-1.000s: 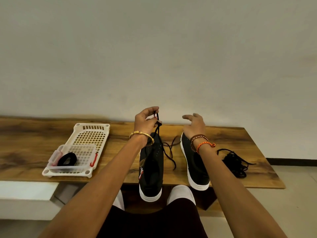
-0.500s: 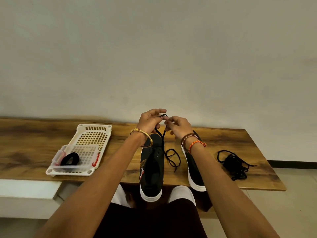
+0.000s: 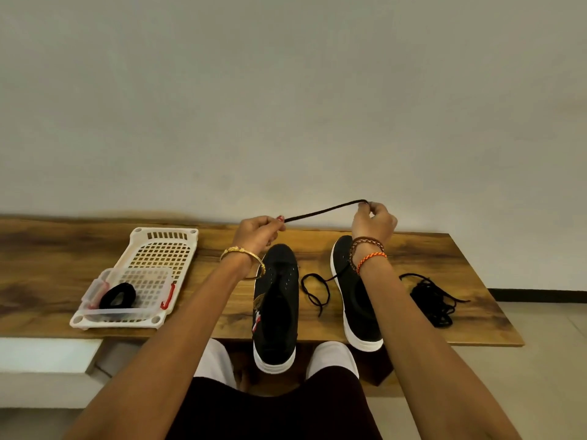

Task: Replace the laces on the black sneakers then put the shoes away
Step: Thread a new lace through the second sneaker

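Wooden table (image 3: 444, 258): white basket (image 3: 165, 249), clear box (image 3: 127, 293), black lace coil (image 3: 117, 295) inside.

The long wooden table (image 3: 444, 268) showed warm brown with dark streaked grain. On it, the two low canvas sneakers (image 3: 276, 309) were black with white soles, the left one carrying a red and white mark on its side. A flat black lace (image 3: 324, 211) ran above them. Left on the table, the perforated plastic tray (image 3: 165, 246) was cream-white, its small clear box (image 3: 127, 293) red-clipped. Right, the tangled lace pile (image 3: 432, 300) was black.
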